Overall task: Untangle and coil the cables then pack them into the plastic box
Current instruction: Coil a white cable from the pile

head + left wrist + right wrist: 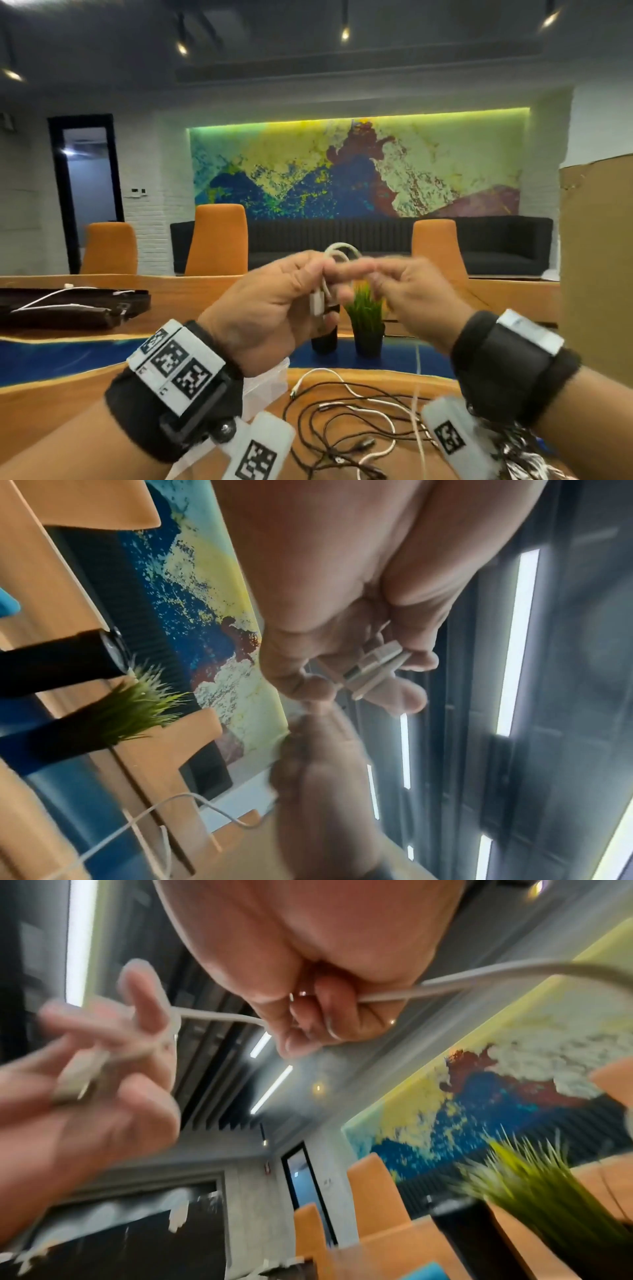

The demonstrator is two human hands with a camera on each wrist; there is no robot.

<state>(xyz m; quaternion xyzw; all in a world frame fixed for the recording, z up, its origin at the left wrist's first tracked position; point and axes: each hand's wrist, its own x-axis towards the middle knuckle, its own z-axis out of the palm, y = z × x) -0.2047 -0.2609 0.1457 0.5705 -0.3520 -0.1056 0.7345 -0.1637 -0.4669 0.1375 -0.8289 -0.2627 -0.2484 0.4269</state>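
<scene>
Both hands are raised above the table with a white cable [342,251] between them. My left hand [274,308] grips its small coil and the white USB plug [317,303], which also shows between the fingers in the left wrist view [371,669]. My right hand [404,291] pinches a strand of the same white cable [394,995], which loops away to the right. Below, a tangle of black and white cables [356,421] lies on the wooden table. A clear plastic box [270,380] sits behind my left wrist, mostly hidden.
Two small potted grass plants [366,315] stand just beyond my hands. A dark tray with white cables [68,308] lies at the left. A cardboard box [596,267] rises at the right edge. Orange chairs [219,240] line the far side.
</scene>
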